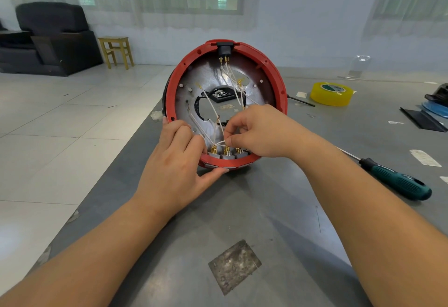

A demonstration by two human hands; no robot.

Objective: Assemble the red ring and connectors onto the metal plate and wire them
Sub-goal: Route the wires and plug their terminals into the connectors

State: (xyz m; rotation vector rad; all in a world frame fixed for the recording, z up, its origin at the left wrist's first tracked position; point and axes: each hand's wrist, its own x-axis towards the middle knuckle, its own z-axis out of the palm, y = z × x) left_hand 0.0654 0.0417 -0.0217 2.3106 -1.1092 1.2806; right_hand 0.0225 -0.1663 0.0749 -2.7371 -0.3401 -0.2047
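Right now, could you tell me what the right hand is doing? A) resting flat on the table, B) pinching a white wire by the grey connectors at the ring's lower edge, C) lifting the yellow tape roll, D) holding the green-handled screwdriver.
B: the right hand pinches a white wire just above the grey connectors, while the screwdriver and tape roll lie untouched on the table.

between the hands a red ring (pixel 271 69) frames a dull silver metal plate (pixel 191 108), crossed by white wires (pixel 213 110) with gold tips above grey connectors (pixel 226 156). right of the right hand, a teal-and-black screwdriver (pixel 397 180); beyond it, yellow tape (pixel 331 94). the table (pixel 242 209) underneath is grey.
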